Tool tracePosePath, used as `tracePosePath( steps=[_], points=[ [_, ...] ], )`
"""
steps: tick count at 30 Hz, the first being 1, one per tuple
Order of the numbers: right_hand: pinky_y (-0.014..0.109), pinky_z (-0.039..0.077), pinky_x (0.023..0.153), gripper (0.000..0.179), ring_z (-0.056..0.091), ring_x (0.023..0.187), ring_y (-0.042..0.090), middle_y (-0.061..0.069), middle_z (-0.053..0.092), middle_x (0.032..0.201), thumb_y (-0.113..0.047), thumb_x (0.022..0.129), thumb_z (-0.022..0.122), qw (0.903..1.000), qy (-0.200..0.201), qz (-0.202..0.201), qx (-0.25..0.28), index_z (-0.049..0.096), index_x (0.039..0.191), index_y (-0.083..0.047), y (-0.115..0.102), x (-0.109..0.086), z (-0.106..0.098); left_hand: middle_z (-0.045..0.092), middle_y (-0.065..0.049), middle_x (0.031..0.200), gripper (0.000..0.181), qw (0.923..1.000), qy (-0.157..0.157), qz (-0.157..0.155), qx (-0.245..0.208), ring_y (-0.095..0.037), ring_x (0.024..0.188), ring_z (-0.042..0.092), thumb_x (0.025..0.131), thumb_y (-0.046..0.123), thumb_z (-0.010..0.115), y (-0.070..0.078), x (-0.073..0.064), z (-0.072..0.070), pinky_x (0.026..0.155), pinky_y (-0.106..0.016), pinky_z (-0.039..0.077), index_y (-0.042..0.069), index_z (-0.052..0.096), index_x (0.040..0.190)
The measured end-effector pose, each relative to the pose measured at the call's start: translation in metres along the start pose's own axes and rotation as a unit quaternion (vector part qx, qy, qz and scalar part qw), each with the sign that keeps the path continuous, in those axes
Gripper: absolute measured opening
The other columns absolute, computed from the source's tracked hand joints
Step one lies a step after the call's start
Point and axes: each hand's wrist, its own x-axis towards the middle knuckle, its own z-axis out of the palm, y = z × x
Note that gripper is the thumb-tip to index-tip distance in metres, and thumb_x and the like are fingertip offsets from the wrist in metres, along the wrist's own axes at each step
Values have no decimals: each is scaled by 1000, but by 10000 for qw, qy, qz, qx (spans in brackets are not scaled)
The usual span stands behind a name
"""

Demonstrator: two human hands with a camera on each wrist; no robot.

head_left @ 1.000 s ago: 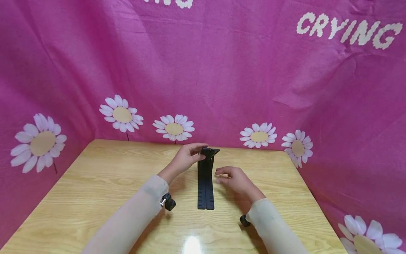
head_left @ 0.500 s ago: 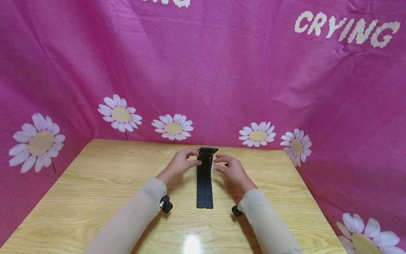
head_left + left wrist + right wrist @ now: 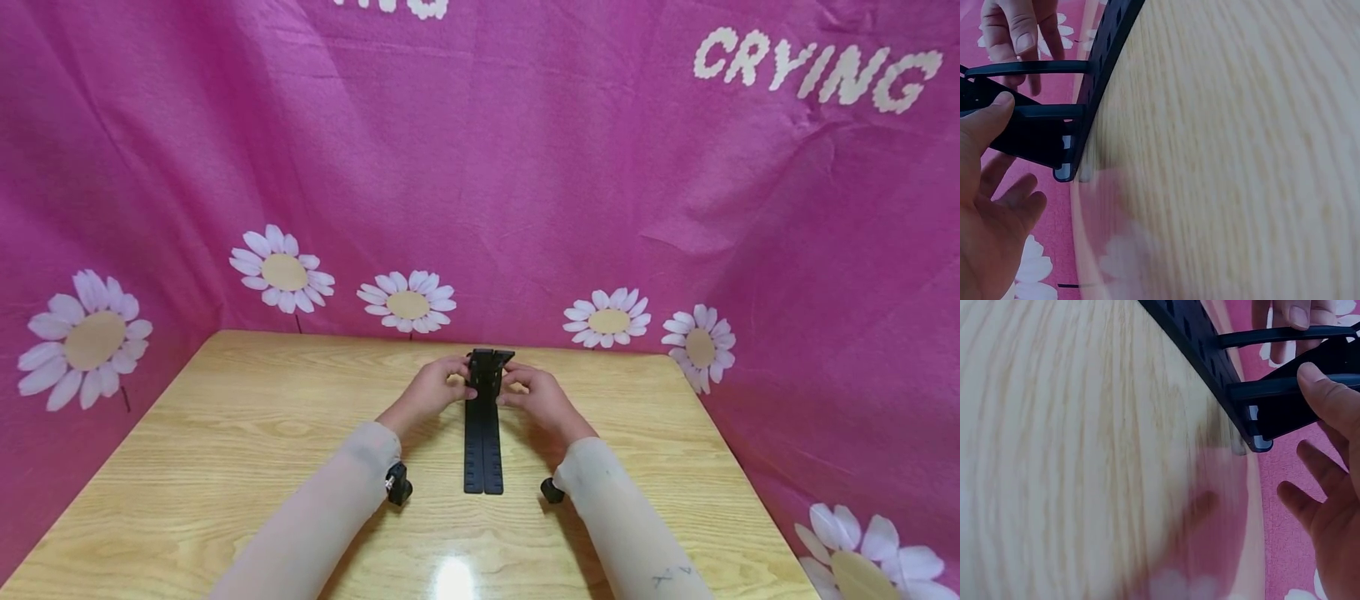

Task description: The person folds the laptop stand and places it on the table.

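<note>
A black folding laptop stand (image 3: pixel 483 458) rests on the wooden table, its slotted base pointing toward me and its far end raised. From the left, my left hand (image 3: pixel 433 390) grips the raised end with thumb and fingers. My right hand (image 3: pixel 542 402) grips that same end from the right. In the left wrist view, the left thumb (image 3: pixel 991 122) lies on a strut (image 3: pixel 1047 112) between base and upper panel. The right wrist view has the right thumb (image 3: pixel 1325 390) on a strut (image 3: pixel 1266 389) too. Some fingertips are hidden behind the stand.
The light wooden table (image 3: pixel 300 417) ends at a pink cloth backdrop (image 3: pixel 510 167) printed with daisies and letters, at the back and both sides. A small black device (image 3: pixel 398 485) sits at the left wrist, another black device (image 3: pixel 552 490) at the right.
The left hand has come down slightly from the top of the stand. The right hand has moved left and inward, from apart to touching the stand. The stand stays in place.
</note>
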Motion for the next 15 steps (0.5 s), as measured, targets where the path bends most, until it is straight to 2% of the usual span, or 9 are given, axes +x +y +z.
tracePosePath(
  steps=[8, 15],
  points=[
    [53, 33, 120, 5, 47, 143, 34, 14, 60, 145, -11, 88, 81, 9992, 145, -157, -347, 76, 90, -11, -1, 6, 4, 60, -10, 145, 7, 9996, -26, 80, 251, -31, 141, 50, 88, 10, 81, -2, 2, 1, 118, -49, 37, 12, 75, 85],
    [54, 33, 120, 6, 49, 141, 37, 13, 61, 144, -13, 88, 81, 9986, 230, 7, -472, 76, 85, -15, -5, 5, 4, 62, -15, 141, 5, 9990, 63, 233, 380, -32, 137, 53, 84, 8, 83, -1, 2, 0, 119, -47, 36, 8, 78, 83]
  ],
)
